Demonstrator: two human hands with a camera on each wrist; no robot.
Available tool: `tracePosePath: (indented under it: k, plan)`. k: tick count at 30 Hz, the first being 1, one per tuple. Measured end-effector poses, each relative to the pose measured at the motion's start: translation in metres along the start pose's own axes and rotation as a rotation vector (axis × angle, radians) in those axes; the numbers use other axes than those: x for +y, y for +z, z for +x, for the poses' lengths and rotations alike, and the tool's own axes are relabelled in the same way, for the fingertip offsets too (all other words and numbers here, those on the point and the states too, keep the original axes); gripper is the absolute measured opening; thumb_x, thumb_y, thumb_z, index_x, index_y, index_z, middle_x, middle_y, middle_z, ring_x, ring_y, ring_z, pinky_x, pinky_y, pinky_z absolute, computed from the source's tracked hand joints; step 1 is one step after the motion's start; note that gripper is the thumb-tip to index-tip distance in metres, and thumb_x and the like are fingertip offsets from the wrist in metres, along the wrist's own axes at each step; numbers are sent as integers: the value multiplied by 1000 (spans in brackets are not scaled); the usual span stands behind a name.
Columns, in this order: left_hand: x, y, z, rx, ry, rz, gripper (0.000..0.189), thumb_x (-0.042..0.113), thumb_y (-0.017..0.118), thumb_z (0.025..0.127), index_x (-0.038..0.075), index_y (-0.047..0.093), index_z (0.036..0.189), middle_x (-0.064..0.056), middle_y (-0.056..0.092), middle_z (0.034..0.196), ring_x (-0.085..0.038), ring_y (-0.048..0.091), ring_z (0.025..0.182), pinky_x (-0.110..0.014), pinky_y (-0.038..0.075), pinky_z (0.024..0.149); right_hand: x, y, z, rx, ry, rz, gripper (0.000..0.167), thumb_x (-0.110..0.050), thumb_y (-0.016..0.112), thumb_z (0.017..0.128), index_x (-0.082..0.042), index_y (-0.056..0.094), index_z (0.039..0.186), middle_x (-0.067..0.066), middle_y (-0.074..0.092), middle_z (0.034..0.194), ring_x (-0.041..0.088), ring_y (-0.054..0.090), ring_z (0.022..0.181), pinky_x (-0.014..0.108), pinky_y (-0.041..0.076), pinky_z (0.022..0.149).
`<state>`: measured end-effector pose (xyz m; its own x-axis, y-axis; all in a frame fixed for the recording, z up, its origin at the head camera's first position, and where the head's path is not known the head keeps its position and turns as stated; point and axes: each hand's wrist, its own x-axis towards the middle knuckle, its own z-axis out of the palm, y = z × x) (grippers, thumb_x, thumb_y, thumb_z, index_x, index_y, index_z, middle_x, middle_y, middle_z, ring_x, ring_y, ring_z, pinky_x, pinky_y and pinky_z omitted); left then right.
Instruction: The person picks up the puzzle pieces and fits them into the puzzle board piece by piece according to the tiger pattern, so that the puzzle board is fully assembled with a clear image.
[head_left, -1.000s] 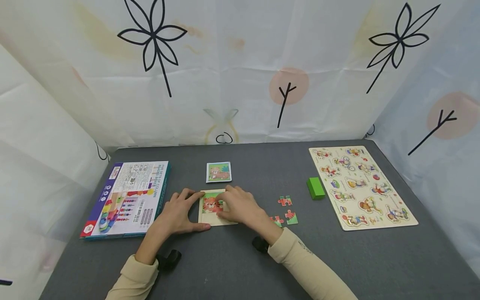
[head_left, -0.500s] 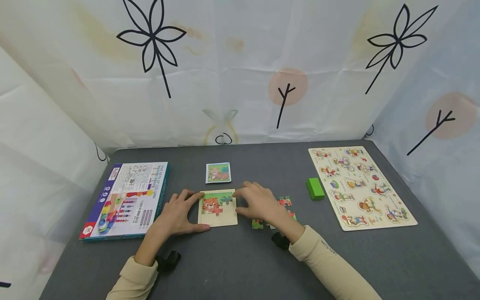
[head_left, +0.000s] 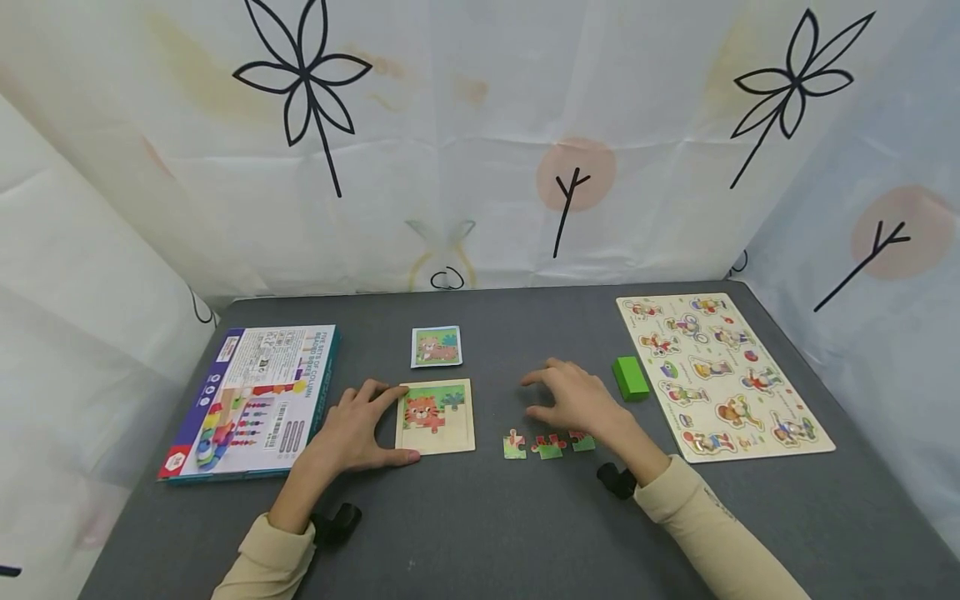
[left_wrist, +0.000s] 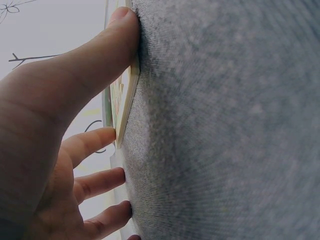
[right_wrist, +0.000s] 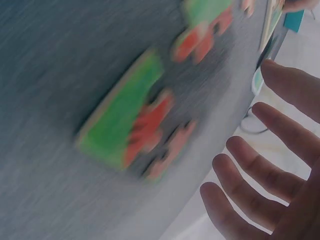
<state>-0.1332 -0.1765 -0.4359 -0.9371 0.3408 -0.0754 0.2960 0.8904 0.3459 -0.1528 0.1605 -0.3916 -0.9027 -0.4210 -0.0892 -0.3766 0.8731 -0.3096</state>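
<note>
A wooden puzzle board lies on the table, its picture partly filled with a tiger's face and a blue-green piece at upper right. My left hand rests at the board's left side, thumb at the near edge and index finger at the far left corner, fingers spread. My right hand hovers right of the board above loose puzzle pieces, its fingers relaxed and holding nothing. In a row lie a left piece, a middle piece and a right piece. The right wrist view also shows a blurred pink piece.
Behind the board lies a small picture card. To the left is a flat toy box. A green block sits beside a large wooden peg-style picture board on the right. White printed fabric surrounds the grey table.
My right hand has left the board and moved right, over the loose pieces. The blue-green piece it covered earlier now shows in the board. My left hand stays in place.
</note>
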Motion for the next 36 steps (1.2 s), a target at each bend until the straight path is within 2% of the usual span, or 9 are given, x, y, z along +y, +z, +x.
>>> tracePosePath:
  k: [3, 7, 13, 17, 22, 28, 36]
  plan:
    - [0, 0, 0, -5, -3, -2, 101, 64, 85, 70, 15, 50, 151, -19, 52, 140, -41, 52, 116, -65, 48, 93, 11, -2, -4, 0, 4, 28, 42, -27, 81, 89, -13, 72, 127, 14, 66, 119, 24, 64, 91, 37, 49, 65]
    - [1, 0, -1, -12, -9, -3, 100, 64, 85, 70, 15, 50, 151, -19, 52, 140, -41, 52, 116, -65, 48, 94, 23, -3, -9, 7, 10, 40, 41, -26, 80, 89, -12, 72, 126, 14, 67, 117, 25, 65, 94, 36, 49, 67]
    - [2, -1, -1, -11, -5, -2, 101, 65, 84, 70, 15, 50, 151, -19, 52, 140, -41, 52, 116, -65, 48, 94, 33, -2, -13, -8, 20, 56, 39, -24, 79, 90, -9, 73, 125, 14, 66, 112, 20, 60, 86, 32, 45, 64]
    - [2, -1, -2, -10, -2, 3, 100, 65, 84, 71, 15, 50, 151, -19, 52, 140, -41, 52, 116, -65, 48, 94, 37, -1, -15, -6, 15, 60, 37, -24, 79, 90, -8, 74, 123, 15, 67, 113, 24, 63, 91, 34, 47, 66]
    - [2, -1, -2, -5, 2, 4, 101, 65, 84, 70, 15, 50, 151, -19, 52, 140, -41, 52, 116, -65, 48, 93, 39, 1, -17, 1, 10, 70, 34, -22, 80, 89, -6, 75, 118, 13, 68, 106, 18, 57, 81, 32, 45, 65]
    - [1, -1, -2, 2, 5, 3, 100, 64, 85, 71, 15, 50, 151, -19, 52, 140, -41, 52, 115, -65, 48, 93, 41, 4, -19, 37, 18, 48, 28, -22, 80, 88, -8, 77, 112, 11, 69, 104, 20, 62, 86, 36, 51, 69]
    - [0, 0, -1, 6, 3, 4, 100, 64, 85, 70, 15, 50, 151, -19, 52, 141, -40, 52, 115, -65, 48, 93, 40, 4, -17, 32, 30, 47, 24, -22, 79, 89, -9, 77, 110, 8, 66, 96, 14, 53, 78, 31, 45, 63]
